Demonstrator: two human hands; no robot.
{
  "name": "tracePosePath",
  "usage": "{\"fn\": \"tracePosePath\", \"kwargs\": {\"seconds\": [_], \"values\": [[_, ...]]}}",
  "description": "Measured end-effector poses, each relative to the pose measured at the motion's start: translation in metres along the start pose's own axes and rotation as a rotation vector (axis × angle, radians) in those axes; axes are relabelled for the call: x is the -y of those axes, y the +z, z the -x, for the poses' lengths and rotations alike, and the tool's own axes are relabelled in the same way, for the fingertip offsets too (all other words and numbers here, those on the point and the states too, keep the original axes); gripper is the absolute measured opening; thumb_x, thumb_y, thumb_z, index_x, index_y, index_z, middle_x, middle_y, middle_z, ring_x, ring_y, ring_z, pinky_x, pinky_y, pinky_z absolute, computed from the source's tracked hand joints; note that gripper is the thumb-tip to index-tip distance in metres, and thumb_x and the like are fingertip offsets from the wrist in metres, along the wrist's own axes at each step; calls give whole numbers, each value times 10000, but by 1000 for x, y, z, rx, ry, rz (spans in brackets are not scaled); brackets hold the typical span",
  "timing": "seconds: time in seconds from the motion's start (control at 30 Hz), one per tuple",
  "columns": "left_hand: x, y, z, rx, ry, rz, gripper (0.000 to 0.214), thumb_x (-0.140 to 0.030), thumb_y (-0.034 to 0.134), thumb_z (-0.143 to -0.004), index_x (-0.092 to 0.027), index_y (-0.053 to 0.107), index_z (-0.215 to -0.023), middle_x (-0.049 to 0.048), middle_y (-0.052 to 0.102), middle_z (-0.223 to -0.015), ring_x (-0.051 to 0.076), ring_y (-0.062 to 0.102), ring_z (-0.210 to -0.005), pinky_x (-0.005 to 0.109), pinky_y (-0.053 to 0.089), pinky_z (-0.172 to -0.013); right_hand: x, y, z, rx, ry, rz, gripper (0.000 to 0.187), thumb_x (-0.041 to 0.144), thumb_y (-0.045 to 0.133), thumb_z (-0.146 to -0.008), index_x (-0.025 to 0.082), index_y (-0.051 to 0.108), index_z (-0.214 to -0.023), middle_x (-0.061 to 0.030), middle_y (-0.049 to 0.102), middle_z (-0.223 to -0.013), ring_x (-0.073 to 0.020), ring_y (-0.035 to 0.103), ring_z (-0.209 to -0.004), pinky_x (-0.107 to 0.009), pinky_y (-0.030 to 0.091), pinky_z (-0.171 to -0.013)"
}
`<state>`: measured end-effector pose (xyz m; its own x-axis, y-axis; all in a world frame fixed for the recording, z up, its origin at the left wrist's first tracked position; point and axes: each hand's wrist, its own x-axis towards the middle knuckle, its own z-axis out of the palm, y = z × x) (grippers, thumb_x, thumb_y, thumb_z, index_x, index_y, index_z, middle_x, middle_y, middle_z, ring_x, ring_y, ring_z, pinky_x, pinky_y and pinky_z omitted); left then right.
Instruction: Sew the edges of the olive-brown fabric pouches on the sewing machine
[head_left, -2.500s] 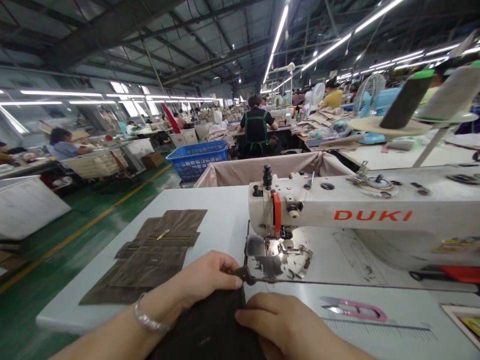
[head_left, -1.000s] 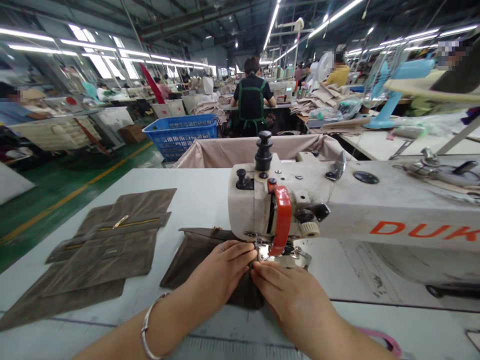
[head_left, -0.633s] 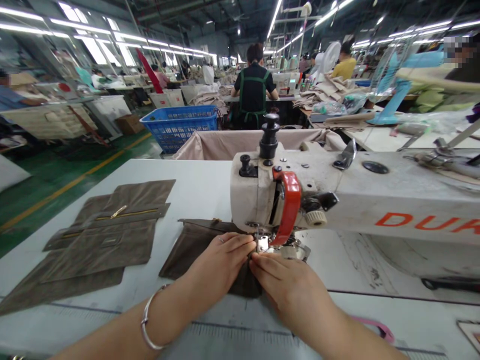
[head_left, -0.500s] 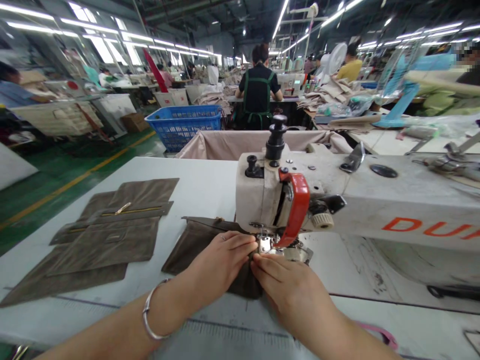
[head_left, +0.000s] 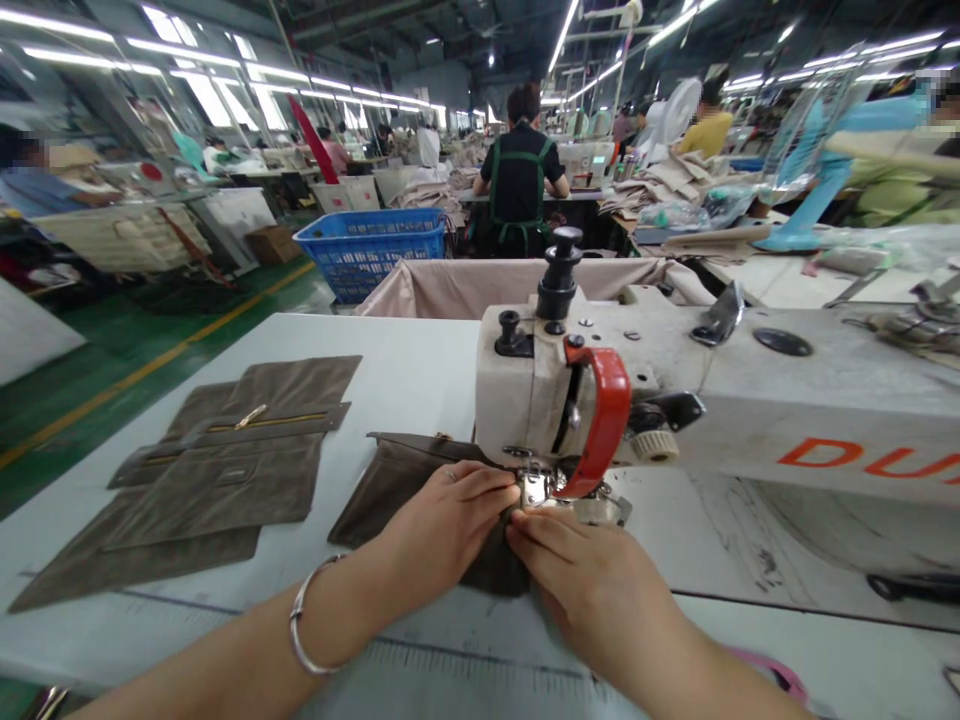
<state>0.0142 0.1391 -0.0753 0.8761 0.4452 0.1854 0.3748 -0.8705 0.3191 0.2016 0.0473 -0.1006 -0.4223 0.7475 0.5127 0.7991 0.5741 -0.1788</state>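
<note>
A dark brown fabric piece [head_left: 390,485] lies under the presser foot [head_left: 536,487] of a white sewing machine [head_left: 750,410] with a red guard. My left hand [head_left: 442,525], a silver bracelet on its wrist, lies flat on the fabric with fingers stretched toward the foot. Just right of it, my right hand [head_left: 592,580] presses the fabric's edge, fingertips together right in front of the needle.
A stack of brown zippered fabric pieces [head_left: 217,480] lies on the white table [head_left: 412,370] at the left. Behind the table hangs a beige cloth bin [head_left: 480,285]; a blue basket [head_left: 371,245] stands beyond. Other people sit at work farther back. A pink handle [head_left: 772,675] shows at the lower right.
The fabric went from near the table's front edge to under the presser foot, both hands following it. In the last half second the hands hardly move; the view shifts slightly.
</note>
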Motion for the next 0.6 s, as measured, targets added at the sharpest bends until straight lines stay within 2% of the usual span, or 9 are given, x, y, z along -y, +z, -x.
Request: {"fn": "tracePosePath", "kwargs": {"seconds": [0.1,0.17,0.2,0.23,0.3,0.37,0.43,0.53,0.6], "values": [[0,-5,5,33,2,24,385,-248,562,-966,-184,544,-1346,78,579,-1374,217,496,-1295,412,418,-1115,-3,-16,0,74,18,-78,309,51,529,-882,145,673,-1139,-66,707,-1148,-216,644,-1066,-361,540,-928],[-2,-8,11,57,31,24,598,-452,695,-873,-174,526,-1375,104,517,-1444,265,428,-1368,449,379,-1157,-7,-37,2,186,58,-167,410,25,534,-838,206,645,-1188,-31,679,-1210,-211,601,-1139,-392,481,-1013],[-3,-9,15,60,58,10,670,-500,733,-827,-162,533,-1370,114,503,-1459,283,415,-1381,457,372,-1166,-10,-48,4,238,94,-192,486,0,533,-793,237,632,-1206,-17,667,-1223,-216,582,-1158,-412,462,-1027],[-4,-10,18,61,92,-11,666,-498,738,-822,-150,546,-1357,119,506,-1459,287,421,-1381,455,373,-1168,-13,-58,6,280,137,-188,558,-27,526,-748,262,622,-1216,-14,658,-1220,-225,572,-1155,-427,465,-1011],[-7,-9,24,49,152,-48,468,-354,645,-921,-136,568,-1328,107,559,-1417,248,474,-1349,415,391,-1163,-20,-68,10,324,195,-142,588,-53,530,-715,285,627,-1186,-22,653,-1168,-241,573,-1102,-438,488,-949],[-11,-8,25,27,166,-43,350,-185,519,-962,-122,578,-1301,95,605,-1367,206,518,-1310,368,423,-1143,-27,-64,11,311,221,-86,445,-26,590,-755,257,649,-1092,-41,649,-1097,-247,586,-1039,-419,512,-892],[-15,-5,25,0,110,-17,362,-99,477,-925,-119,588,-1269,93,626,-1335,201,536,-1285,366,446,-1126,-32,-49,8,217,269,-1,235,45,668,-794,198,653,-972,-63,646,-989,-249,614,-933,-390,539,-798],[-16,0,23,-22,29,20,407,-55,502,-863,-136,590,-1251,93,638,-1293,216,557,-1236,399,476,-1097,-33,-27,3,67,344,132,44,119,666,-851,146,634,-865,-75,617,-832,-252,613,-750,-381,531,-638],[-14,3,24,-54,11,49,411,-53,499,-877,-158,582,-1265,85,644,-1266,208,571,-1206,401,496,-1072,-29,-23,3,60,281,124,14,148,627,-890,153,639,-886,-79,621,-848,-259,605,-773,-393,525,-661]]}}
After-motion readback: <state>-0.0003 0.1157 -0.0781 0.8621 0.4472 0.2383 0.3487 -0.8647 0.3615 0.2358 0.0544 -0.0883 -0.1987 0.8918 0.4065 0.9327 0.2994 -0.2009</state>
